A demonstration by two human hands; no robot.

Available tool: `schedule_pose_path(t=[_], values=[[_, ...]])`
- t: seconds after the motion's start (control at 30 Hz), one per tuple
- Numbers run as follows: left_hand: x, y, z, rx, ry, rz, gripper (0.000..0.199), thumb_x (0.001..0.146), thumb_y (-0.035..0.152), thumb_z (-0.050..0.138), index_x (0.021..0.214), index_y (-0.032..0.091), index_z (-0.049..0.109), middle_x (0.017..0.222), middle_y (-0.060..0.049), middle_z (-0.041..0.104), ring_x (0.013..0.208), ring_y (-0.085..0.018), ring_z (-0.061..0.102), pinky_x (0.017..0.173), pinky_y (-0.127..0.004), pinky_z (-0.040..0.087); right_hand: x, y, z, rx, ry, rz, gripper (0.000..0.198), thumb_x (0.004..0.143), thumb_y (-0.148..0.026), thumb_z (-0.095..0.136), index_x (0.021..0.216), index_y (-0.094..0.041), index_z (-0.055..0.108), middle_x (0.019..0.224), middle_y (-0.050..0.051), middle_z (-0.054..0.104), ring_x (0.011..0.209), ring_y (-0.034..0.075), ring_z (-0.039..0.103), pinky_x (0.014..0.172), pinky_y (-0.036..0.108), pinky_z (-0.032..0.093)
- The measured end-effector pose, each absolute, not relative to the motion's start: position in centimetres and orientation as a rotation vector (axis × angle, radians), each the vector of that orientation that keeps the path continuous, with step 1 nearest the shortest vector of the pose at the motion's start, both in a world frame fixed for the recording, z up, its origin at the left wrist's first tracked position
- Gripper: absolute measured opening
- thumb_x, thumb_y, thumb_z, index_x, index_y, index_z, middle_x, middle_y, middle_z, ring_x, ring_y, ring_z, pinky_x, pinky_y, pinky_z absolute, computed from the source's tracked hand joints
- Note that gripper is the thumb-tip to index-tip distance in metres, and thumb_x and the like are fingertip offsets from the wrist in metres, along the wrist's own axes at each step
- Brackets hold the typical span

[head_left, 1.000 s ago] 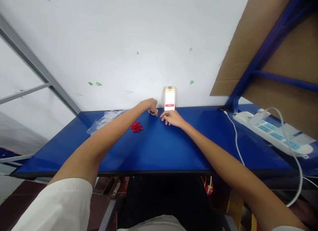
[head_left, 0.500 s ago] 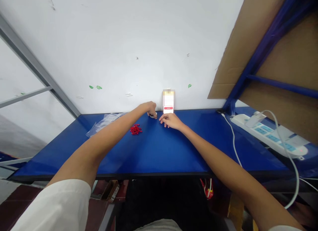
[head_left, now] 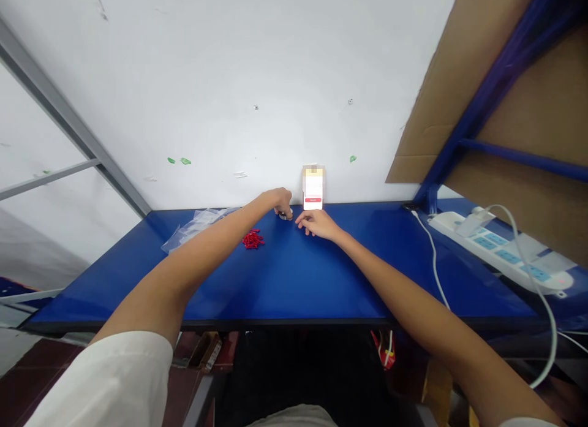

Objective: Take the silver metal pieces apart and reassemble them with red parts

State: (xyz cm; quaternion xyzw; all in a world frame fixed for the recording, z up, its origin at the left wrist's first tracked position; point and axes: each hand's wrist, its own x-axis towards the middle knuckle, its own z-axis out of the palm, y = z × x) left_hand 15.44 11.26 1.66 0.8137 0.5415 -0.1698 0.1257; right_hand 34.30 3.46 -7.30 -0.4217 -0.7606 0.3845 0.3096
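Near the back of the blue table (head_left: 294, 286), my left hand (head_left: 282, 200) reaches down with its fingers closed on a small round dark object with a silvery edge (head_left: 285, 215). Its kind is too small to make out, and my fingers cover part of it. Just to the right, my right hand (head_left: 318, 223) hovers low over the tabletop, fingers loosely bent and apart, with nothing visible in them. A lit phone (head_left: 313, 191) leans upright against the wall behind my right hand. Beside my left forearm lies a small heap of thin red pieces (head_left: 253, 239).
Clear plastic bags (head_left: 202, 220) lie at the table's left, partly behind my left forearm. On the right are a white power strip (head_left: 500, 249) and a white cable (head_left: 434, 255). A white wall (head_left: 294, 59) closes off the back; a blue metal frame (head_left: 478, 102) stands right.
The whole view has shifted slightly to the right. A little more of the small round object shows under my left hand; my right hand keeps nearly the same pose.
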Motion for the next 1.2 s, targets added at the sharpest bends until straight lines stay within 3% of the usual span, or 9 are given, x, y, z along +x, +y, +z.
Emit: schedule_pose_path(t=[0.17, 0.43, 0.73, 1.07, 1.2], values=[[14.8, 10.5, 2.4, 2.382, 1.553, -0.458, 0.035, 0.056, 0.045, 0.087, 0.076, 0.016, 0.081, 0.078, -0.010, 0.079, 0.071, -0.023, 0.071, 0.067, -0.031, 0.052, 34.2, 3.4, -7.3, -1.121, -2.004, 1.010, 0.022, 0.095, -0.005, 0.059, 0.100, -0.015, 0.078, 0.094, 0.006, 0.080, 0.057, 0.009, 0.069, 0.046, 0.016, 0.051], [13.2, 10.3, 1.8, 2.589, 1.460, -0.405, 0.066, 0.061, 0.044, 0.085, 0.122, 0.021, 0.080, 0.107, -0.006, 0.083, 0.087, -0.022, 0.072, 0.074, -0.027, 0.049, 34.3, 3.5, -7.5, -1.102, -2.020, 1.017, 0.024, 0.094, -0.004, 0.058, 0.100, -0.015, 0.078, 0.093, 0.005, 0.079, 0.057, 0.009, 0.068, 0.046, 0.016, 0.049], [12.8, 10.5, 1.8, 2.628, 1.279, -0.383, 0.061, 0.065, 0.033, 0.084, 0.125, 0.026, 0.080, 0.114, -0.004, 0.083, 0.090, -0.020, 0.072, 0.078, -0.025, 0.048, 34.5, 4.0, -8.1, -1.085, -2.048, 0.989, 0.023, 0.093, -0.005, 0.061, 0.101, -0.017, 0.078, 0.093, 0.004, 0.079, 0.057, 0.009, 0.068, 0.046, 0.016, 0.049], [12.9, 11.1, 1.8, 2.652, 1.225, -0.407, 0.054, 0.065, 0.033, 0.086, 0.118, 0.023, 0.082, 0.110, -0.004, 0.084, 0.087, -0.019, 0.072, 0.076, -0.024, 0.048, 34.4, 3.5, -7.6, -1.098, -2.044, 1.007, 0.023, 0.095, -0.006, 0.059, 0.101, -0.016, 0.078, 0.094, 0.005, 0.078, 0.058, 0.009, 0.068, 0.047, 0.016, 0.049], [12.6, 11.2, 1.7, 2.688, 1.213, -0.383, 0.060, 0.062, 0.035, 0.089, 0.121, 0.023, 0.081, 0.111, -0.004, 0.084, 0.090, -0.019, 0.072, 0.077, -0.024, 0.048, 34.4, 3.4, -7.4, -1.094, -2.065, 0.987, 0.024, 0.094, -0.005, 0.059, 0.101, -0.017, 0.079, 0.095, 0.005, 0.079, 0.058, 0.009, 0.067, 0.050, 0.016, 0.049]])
